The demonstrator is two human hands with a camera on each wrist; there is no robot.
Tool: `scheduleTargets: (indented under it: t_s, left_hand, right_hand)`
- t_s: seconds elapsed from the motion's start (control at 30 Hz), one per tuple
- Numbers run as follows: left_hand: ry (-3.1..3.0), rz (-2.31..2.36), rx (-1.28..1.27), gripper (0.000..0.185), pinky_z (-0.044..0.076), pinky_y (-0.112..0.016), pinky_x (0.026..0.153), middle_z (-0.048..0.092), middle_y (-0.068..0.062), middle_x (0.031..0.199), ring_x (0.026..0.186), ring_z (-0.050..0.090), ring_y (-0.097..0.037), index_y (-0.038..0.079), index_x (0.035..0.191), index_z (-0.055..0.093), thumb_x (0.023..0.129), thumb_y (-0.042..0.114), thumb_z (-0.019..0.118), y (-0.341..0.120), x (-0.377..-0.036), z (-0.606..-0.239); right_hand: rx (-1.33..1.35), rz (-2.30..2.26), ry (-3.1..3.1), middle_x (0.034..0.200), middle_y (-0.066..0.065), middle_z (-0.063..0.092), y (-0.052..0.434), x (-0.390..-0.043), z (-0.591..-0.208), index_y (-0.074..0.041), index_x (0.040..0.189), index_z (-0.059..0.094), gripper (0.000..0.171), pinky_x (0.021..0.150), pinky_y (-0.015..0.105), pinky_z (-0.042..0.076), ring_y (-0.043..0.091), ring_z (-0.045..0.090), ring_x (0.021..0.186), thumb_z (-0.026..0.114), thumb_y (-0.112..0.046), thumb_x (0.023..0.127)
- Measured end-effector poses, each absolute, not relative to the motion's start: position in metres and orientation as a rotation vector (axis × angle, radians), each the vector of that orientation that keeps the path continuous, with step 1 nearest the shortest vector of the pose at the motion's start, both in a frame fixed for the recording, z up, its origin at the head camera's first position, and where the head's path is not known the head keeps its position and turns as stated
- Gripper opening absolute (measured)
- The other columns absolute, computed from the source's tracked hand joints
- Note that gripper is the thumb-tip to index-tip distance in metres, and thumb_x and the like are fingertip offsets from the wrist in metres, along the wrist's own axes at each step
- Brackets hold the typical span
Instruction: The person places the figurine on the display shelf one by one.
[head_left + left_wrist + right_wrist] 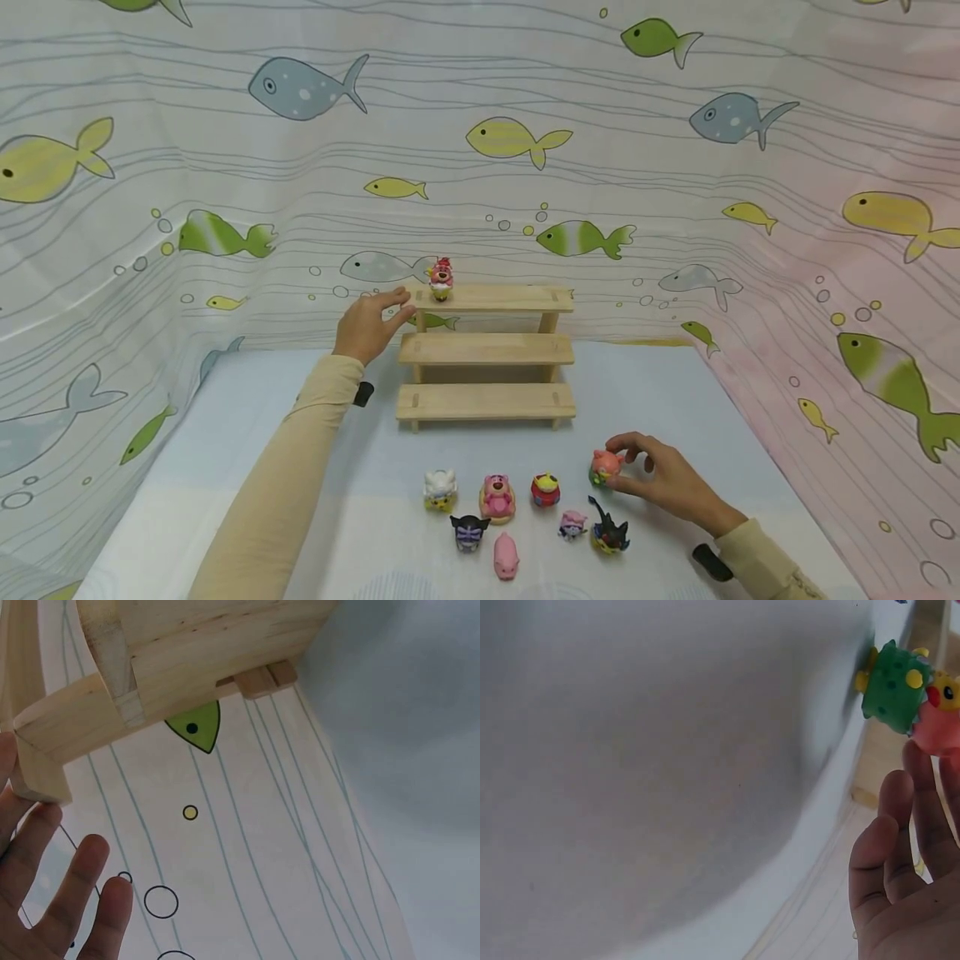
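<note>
Meanwhile the right hand (667,479) pinches a pink and green toy (604,467) on the counter (660,392) near the other figures, while the left hand (367,325), fingers relaxed, hovers beside the wooden shelf's (486,350) top step.

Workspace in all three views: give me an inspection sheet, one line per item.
Surface: pale blue table cover, bare patches between the toys.
Job's things: wooden three-step shelf with one pink figurine on its top step; pink-and-green toy on the table.
Clutter: seven more small figurines in front of the shelf, among them a white one and a pink pig.
Hands: left hand open beside the top step's left end; right hand pinches the pink-and-green toy.
Cables: nothing seen.
Surroundings: fish-print curtain on three sides.
</note>
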State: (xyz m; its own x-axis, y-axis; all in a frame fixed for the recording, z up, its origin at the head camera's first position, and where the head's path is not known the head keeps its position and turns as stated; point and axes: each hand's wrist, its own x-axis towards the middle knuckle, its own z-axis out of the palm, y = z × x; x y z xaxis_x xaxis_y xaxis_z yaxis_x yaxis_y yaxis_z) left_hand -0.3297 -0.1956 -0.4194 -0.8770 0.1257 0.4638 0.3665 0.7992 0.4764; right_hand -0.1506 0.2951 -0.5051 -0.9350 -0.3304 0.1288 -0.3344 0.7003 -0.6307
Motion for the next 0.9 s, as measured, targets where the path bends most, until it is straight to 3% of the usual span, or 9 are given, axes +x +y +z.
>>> scheduleTargets:
  t_s: [0.17, 0.37, 0.6, 0.9]
  left_hand:
    - [-2.568, -0.8, -0.372, 0.044, 0.042, -0.055, 0.109, 0.062, 0.001, 0.14, 0.12, 0.063, -0.035, 0.014, 0.131, 0.07, 0.097, 0.042, 0.069, -0.1955, -0.3283, -0.4192]
    - [-2.568, -0.805, -0.375, 0.045, 0.053, -0.054, 0.094, 0.062, 0.001, 0.14, 0.123, 0.061, -0.035, 0.014, 0.132, 0.07, 0.097, 0.043, 0.068, -0.1945, -0.3289, -0.4199]
    - [-2.565, -0.805, -0.373, 0.046, 0.042, -0.055, 0.109, 0.062, 0.001, 0.139, 0.125, 0.06, -0.033, 0.013, 0.131, 0.07, 0.098, 0.044, 0.067, -0.1952, -0.3303, -0.42]
    - [-2.575, -0.821, -0.371, 0.045, 0.047, -0.054, 0.104, 0.061, 0.001, 0.14, 0.126, 0.059, -0.033, 0.013, 0.132, 0.07, 0.097, 0.043, 0.067, -0.1948, -0.3277, -0.4188]
  right_hand:
    - [0.551, 1.073, -2.889, 0.109, -0.018, 0.065, 0.2946, -0.1513, -0.5093, -0.023, 0.12, 0.066, 0.049, 0.073, 0.028, 0.048, 0.011, 0.058, 0.093, 0.086, -0.044, 0.081]
    - [0.536, 1.098, -2.912, 0.106, -0.018, 0.065, 0.295, -0.1505, -0.5113, -0.029, 0.118, 0.065, 0.045, 0.073, 0.029, 0.047, 0.011, 0.058, 0.093, 0.085, -0.045, 0.081]
    - [0.541, 1.102, -2.894, 0.104, -0.017, 0.065, 0.2939, -0.1512, -0.5122, -0.03, 0.117, 0.065, 0.044, 0.072, 0.029, 0.047, 0.012, 0.058, 0.091, 0.085, -0.044, 0.081]
    - [0.49, 1.099, -2.888, 0.102, -0.017, 0.065, 0.2937, -0.1509, -0.5143, -0.029, 0.116, 0.067, 0.044, 0.071, 0.028, 0.048, 0.012, 0.058, 0.09, 0.085, -0.046, 0.08]
